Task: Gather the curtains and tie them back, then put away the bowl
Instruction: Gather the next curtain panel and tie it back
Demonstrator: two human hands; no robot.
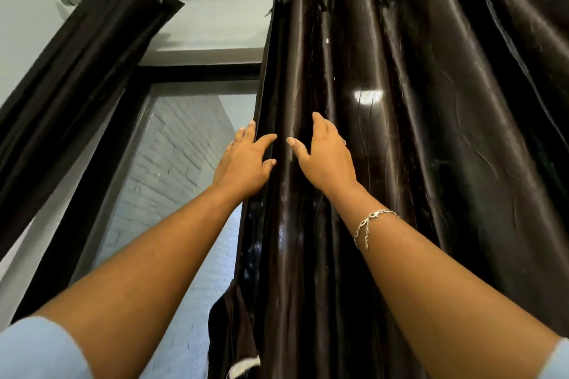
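no readable text, labels, numbers or signs

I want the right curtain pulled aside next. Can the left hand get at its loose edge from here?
Probably yes. The left hand touches the right curtain at its loose edge, with nothing in between. The right hand lies on a fold beside it, clear of that edge.
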